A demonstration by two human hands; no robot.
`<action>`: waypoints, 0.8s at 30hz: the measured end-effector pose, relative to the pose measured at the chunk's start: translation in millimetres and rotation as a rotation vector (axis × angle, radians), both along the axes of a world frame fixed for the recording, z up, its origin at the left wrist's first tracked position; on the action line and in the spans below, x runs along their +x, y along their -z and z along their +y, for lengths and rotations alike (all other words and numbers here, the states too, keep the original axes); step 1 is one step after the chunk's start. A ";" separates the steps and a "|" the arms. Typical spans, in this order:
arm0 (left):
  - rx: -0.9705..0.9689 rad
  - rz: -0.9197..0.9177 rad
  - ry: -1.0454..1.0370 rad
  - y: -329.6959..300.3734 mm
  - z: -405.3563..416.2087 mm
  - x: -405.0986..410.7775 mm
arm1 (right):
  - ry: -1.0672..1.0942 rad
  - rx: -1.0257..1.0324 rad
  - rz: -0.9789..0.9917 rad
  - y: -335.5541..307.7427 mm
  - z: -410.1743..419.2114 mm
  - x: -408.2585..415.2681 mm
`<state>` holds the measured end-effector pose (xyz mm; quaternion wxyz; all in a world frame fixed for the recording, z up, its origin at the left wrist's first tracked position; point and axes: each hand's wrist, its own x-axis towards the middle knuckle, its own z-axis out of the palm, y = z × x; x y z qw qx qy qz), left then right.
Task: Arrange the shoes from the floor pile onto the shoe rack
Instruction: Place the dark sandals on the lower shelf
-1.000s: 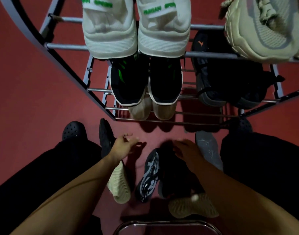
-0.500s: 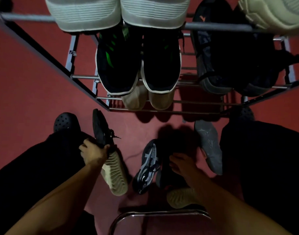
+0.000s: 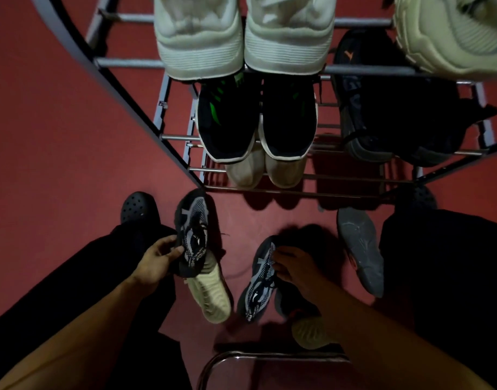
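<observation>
Red flooring runs beneath the shoe rack [image 3: 298,190] as I work from a seat facing it. Fingers [image 3: 168,250] of my left hand [image 3: 154,263] curl round the collar of a black-and-grey patterned sneaker [image 3: 193,235], held just clear of the floor, toe toward the rack. Fingers of my right hand [image 3: 295,270] close on the matching sneaker [image 3: 260,280], which seems to rest on the pile. Close around them lie a cream ribbed-sole shoe [image 3: 210,296], partly under the left-hand sneaker, another cream shoe [image 3: 312,332] under my right forearm, and a grey shoe [image 3: 359,249] turned sole-up. Farther out, white sneakers [image 3: 241,38] fill the top tier, black ones with green marks [image 3: 255,119] the next, and beige toes [image 3: 265,171] the lowest. My judgement: the grip at the collar is shallow, so the left sneaker could swing or slip on the lift, and loose laces could snag the cream shoe below. Free space seems to be on the lower right; a crowded placement might knock a seated pair.
</observation>
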<state>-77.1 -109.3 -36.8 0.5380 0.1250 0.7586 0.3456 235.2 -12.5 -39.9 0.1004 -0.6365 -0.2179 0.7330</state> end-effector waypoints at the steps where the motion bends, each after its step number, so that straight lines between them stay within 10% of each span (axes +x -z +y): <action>1: -0.005 -0.031 -0.006 -1.9 -1.5 -2.0 | -0.006 0.013 0.017 -4.1 0.7 -3.6; 14: -0.087 -0.407 0.220 -18.0 18.2 42.0 | -0.099 -0.024 0.066 -26.3 18.1 9.3; 24: -0.015 -0.076 0.211 22.2 23.3 89.0 | -0.084 -0.016 0.005 -12.6 4.2 28.1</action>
